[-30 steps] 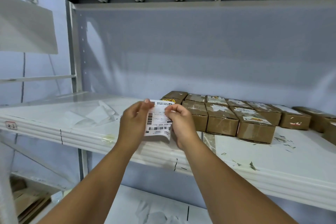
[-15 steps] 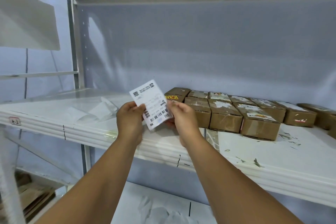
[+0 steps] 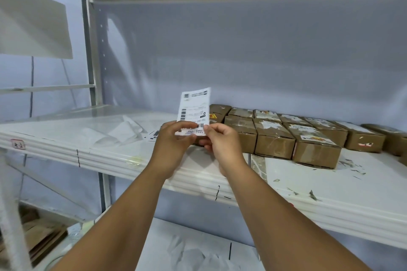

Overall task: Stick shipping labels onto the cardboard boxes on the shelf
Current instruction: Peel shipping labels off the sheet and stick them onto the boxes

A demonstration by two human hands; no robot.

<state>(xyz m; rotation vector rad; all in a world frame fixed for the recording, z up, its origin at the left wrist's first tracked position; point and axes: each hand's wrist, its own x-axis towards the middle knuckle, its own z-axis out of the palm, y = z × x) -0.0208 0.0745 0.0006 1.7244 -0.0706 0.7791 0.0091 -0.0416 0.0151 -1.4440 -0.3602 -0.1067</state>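
Shipping label [image 3: 195,108] turned upright
My left hand [image 3: 174,145] and right hand [image 3: 222,145] pinched its bottom edge in their fingers [image 3: 186,126]; no longer tilted, it stood over the shelf [image 3: 110,154], beside the cardboard boxes [image 3: 275,138].

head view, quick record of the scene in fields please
left hand: pinches the lower edge of the shipping label
right hand: pinches the same lower edge
shipping label: held upright, printed side to the camera, not yet on a box
cardboard boxes: in rows on the shelf, right of the hands
loose paper: crumpled white sheets on the shelf, left of the hands
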